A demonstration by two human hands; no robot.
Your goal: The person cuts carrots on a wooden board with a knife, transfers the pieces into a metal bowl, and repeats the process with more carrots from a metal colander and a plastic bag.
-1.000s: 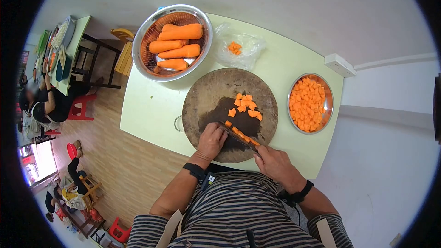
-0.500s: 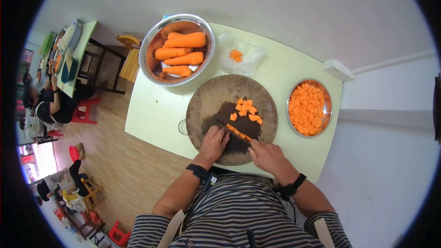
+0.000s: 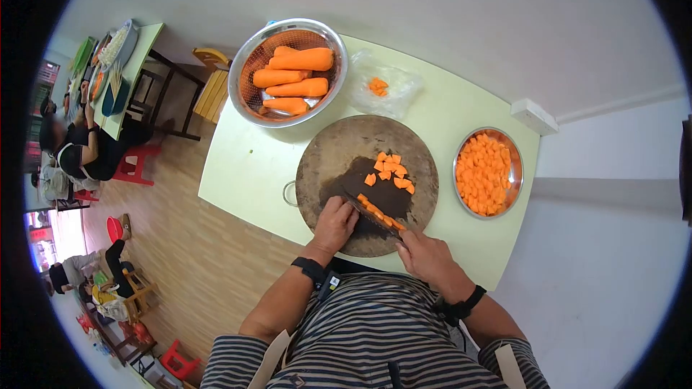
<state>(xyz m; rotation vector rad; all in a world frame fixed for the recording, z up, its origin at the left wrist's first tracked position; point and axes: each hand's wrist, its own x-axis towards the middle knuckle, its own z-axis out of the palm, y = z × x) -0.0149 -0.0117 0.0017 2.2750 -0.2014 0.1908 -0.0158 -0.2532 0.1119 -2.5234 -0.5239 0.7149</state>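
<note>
A round wooden chopping board (image 3: 324, 151) bears loose carrot chunks (image 3: 390, 166) and a row of cut carrot pieces (image 3: 378, 212). My right hand (image 3: 430, 258) is closed round the handle of a knife (image 3: 373, 220), whose dark blade lies along the near side of that row. At the blade's far left end rests my left hand (image 3: 335, 223), fingers bent and pressed together on the board; anything under its fingertips is hidden. Whole carrots (image 3: 299, 88) fill part of a metal colander (image 3: 238, 90) at the upper left. A metal bowl (image 3: 516, 173) on the right holds many carrot pieces (image 3: 484, 175).
A clear plastic bag (image 3: 396, 90) with a few orange scraps lies behind the board on the pale green table (image 3: 241, 173). A white socket box (image 3: 534, 117) is on the wall. At the left are a wooden chair (image 3: 213, 95), red stools (image 3: 137, 166) and seated people (image 3: 79, 151).
My right hand and the knife handle have shifted slightly right and toward me. The row of cut pieces shows more fully beside the blade. The whole view has shifted a little.
</note>
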